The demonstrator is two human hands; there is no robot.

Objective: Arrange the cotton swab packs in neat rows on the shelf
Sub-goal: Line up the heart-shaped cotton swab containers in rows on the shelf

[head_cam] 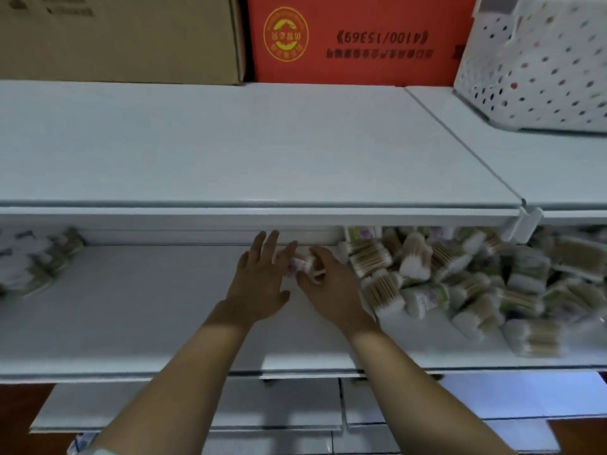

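Both my hands reach onto the middle white shelf (131, 307). A single cotton swab pack (300, 265) with a purple-and-white label sits between them near the back of the shelf. My right hand (328, 284) grips it with thumb and fingers. My left hand (261, 277) has its fingers spread and touches the pack's left side. A jumbled heap of cotton swab packs (460, 284) covers the right part of the same shelf, lying at all angles. Much of the held pack is hidden by my fingers.
The shelf board above (230, 152) overhangs the work area. A brown carton (121, 34), a red carton (358, 37) and a white perforated basket (538, 67) stand on it. Blurred packs (36, 261) lie at the far left. Lower shelves (197, 408) show beneath.
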